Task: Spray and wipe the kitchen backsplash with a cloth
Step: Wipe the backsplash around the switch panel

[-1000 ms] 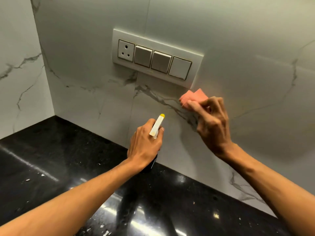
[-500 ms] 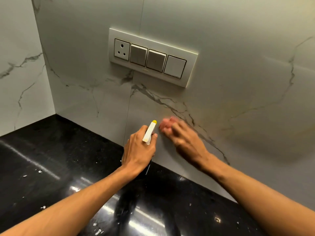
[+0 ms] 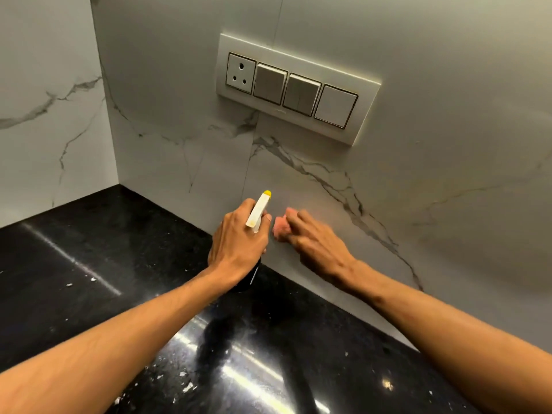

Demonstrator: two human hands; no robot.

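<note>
Right hand (image 3: 313, 240) presses a pink cloth (image 3: 281, 229) flat against the backsplash (image 3: 448, 204) low down, near the black counter (image 3: 89, 264) (blurred, likely mid-wipe). Left hand (image 3: 239, 243) grips the spray bottle (image 3: 258, 211) just left, nozzle aimed at the wall for 1 quick respray.

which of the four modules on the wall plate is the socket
The leftmost module on the switch plate: it alone has three round pin holes; the other three are flat, hole-free faces.

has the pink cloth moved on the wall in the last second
Yes. The pink cloth in the right hand went from just under the switch plate's right end down and left, near the spray bottle.
</note>
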